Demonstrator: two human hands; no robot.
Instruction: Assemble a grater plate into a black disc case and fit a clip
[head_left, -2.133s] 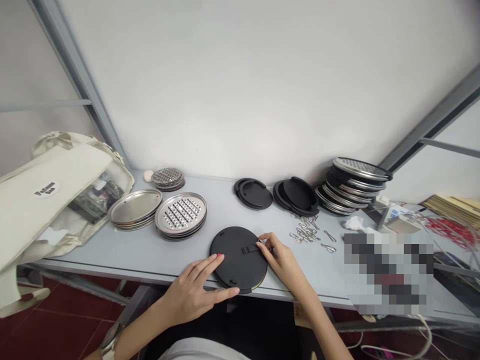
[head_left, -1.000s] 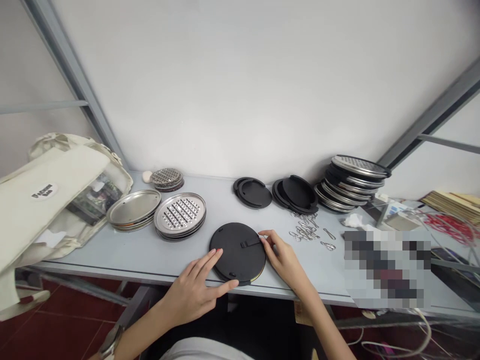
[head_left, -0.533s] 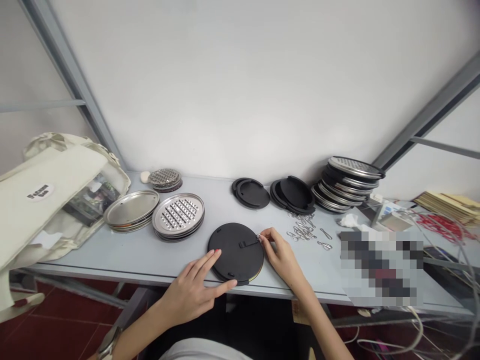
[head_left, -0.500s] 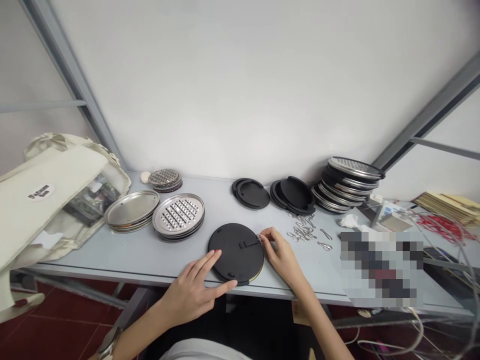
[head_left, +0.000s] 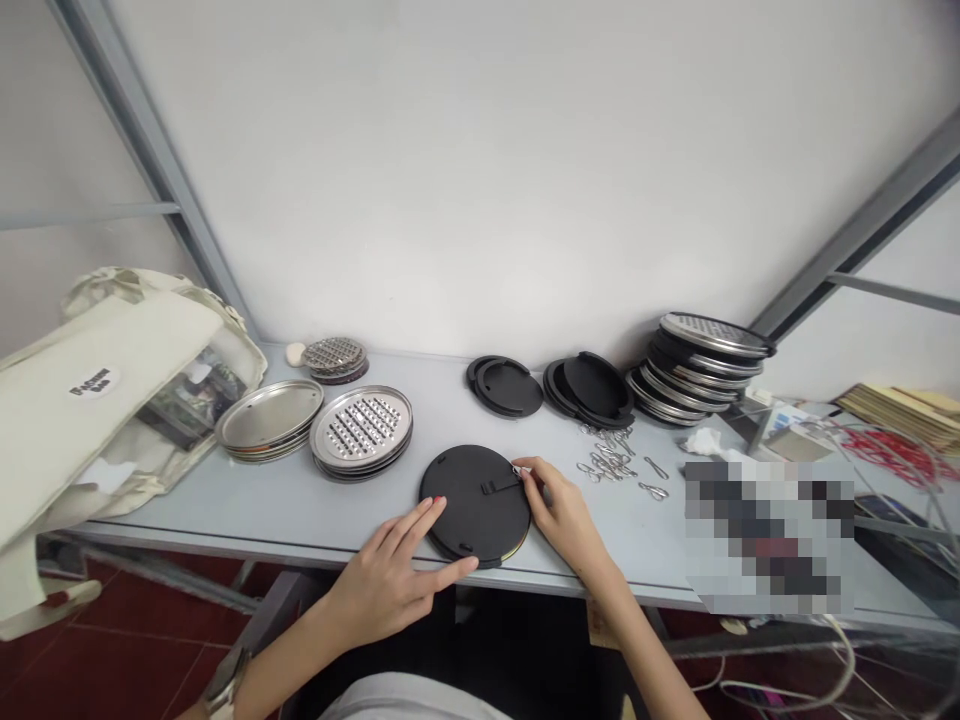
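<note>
A round black disc [head_left: 476, 510] lies flat near the table's front edge, with a yellowish rim showing at its lower right. My left hand [head_left: 401, 575] rests with spread fingers on the disc's lower left edge. At the upper right edge, my right hand [head_left: 551, 500] pinches a small metal clip [head_left: 517, 469] between thumb and fingertips. Several loose metal clips [head_left: 607, 460] lie right of that hand. Behind the disc are two groups of black round holders, one in the middle [head_left: 510, 388] and one farther right [head_left: 592, 390].
Metal grater discs [head_left: 362, 430], plain metal discs [head_left: 271, 415] and small graters [head_left: 335, 357] are stacked at the left, beside a cream bag [head_left: 135, 350]. A tall stack of graters [head_left: 705, 345] stands at the back right. A blurred patch covers items on the right.
The view has shifted slightly, moving the scene a little to the right. My right fingertips have moved slightly up along the disc's edge; my left hand keeps its place on the disc.
</note>
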